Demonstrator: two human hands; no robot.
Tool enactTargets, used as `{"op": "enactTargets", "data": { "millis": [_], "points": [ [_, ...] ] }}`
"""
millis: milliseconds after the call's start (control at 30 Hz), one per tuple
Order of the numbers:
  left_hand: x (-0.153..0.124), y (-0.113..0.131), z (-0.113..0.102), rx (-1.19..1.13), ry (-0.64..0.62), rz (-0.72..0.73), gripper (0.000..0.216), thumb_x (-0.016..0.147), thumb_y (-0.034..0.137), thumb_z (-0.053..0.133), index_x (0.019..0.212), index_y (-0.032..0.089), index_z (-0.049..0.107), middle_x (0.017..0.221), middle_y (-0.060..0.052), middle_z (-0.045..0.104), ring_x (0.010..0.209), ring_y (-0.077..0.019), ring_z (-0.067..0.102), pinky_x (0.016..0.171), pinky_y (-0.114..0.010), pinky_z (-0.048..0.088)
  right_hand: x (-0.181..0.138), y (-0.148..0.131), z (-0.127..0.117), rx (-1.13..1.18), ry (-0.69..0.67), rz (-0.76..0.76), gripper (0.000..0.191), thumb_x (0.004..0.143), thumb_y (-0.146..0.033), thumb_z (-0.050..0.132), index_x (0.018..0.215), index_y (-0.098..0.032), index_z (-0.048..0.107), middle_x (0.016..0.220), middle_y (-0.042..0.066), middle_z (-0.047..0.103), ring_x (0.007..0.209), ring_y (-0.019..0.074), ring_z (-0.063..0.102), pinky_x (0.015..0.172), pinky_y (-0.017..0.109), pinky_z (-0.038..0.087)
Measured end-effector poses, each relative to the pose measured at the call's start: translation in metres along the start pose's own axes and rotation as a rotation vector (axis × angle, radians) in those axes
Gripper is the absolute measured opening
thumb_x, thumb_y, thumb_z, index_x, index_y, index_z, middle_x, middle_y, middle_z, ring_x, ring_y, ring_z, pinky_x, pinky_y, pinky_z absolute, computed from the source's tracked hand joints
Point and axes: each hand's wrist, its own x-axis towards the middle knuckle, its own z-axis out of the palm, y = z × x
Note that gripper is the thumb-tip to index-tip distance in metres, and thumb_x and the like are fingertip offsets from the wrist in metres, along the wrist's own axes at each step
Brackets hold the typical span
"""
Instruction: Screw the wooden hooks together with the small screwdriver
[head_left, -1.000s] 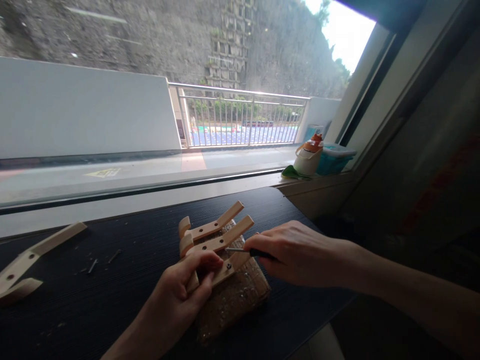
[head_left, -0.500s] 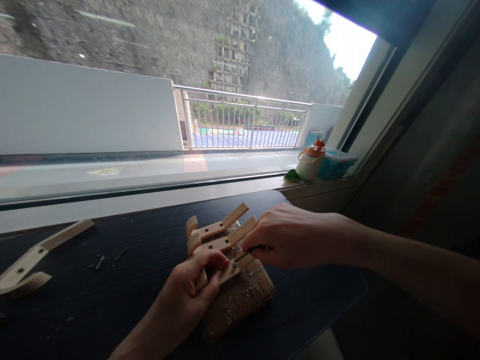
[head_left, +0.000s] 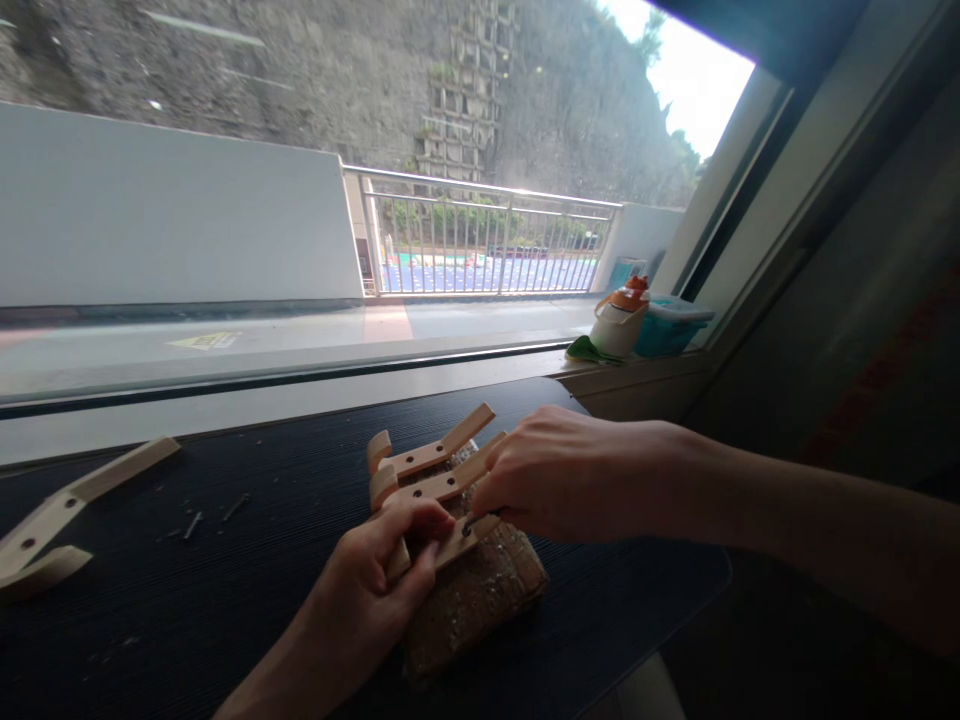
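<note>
Here, left hand [head_left: 375, 590] pinched nearest wooden hook [head_left: 450, 540] on cork board [head_left: 480, 595]. Right hand [head_left: 570, 480] closed on thin tool at hook's screw [head_left: 466, 524]. Loose hook [head_left: 52, 525] lay far left on black table [head_left: 225, 600].

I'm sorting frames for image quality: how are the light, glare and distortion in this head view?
Head view: daylight through the window blows out the sky at top right; the dark table is dim, with the left hand, right hand and wooden hooks softly lit; the window ledge bows, a wide-lens effect.
</note>
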Motion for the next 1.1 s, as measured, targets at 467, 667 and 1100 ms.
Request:
{"op": "enactTargets", "data": {
  "millis": [467, 667, 1100],
  "points": [
    [-0.001, -0.006, 0.001, -0.027, 0.042, 0.015, 0.016, 0.081, 0.023, 0.052, 0.095, 0.026, 0.06, 0.091, 0.005, 0.068, 0.089, -0.0102, 0.064, 0.079, -0.015, 0.047, 0.043, 0.001, -0.042, -0.005, -0.275, -0.071, 0.034, 0.07, -0.007, 0.052, 0.094, -0.02, 0.073, 0.065, -0.003, 0.061, 0.056, 0.0095, 0.04, 0.054, 0.024, 0.03],
    [0.0, 0.0, 0.001, -0.014, 0.032, 0.007, 0.017, 0.081, 0.022, 0.051, 0.093, 0.026, 0.062, 0.091, 0.005, 0.068, 0.088, -0.0099, 0.064, 0.078, -0.015, 0.047, 0.039, 0.005, -0.037, 0.034, -0.24, -0.049, 0.036, 0.074, -0.009, 0.053, 0.104, -0.019, 0.07, 0.079, 0.001, 0.066, 0.066, 0.0117, 0.046, 0.057, 0.025, 0.03],
    [0.001, 0.004, -0.001, 0.014, 0.059, 0.027, 0.018, 0.079, 0.022, 0.051, 0.091, 0.024, 0.063, 0.088, 0.003, 0.07, 0.085, -0.0109, 0.065, 0.074, -0.015, 0.049, 0.036, 0.003, -0.037, 0.066, -0.247, -0.052, 0.03, 0.073, -0.007, 0.053, 0.096, -0.014, 0.072, 0.077, 0.002, 0.066, 0.065, 0.0116, 0.046, 0.058, 0.025, 0.032]
  ]
}}
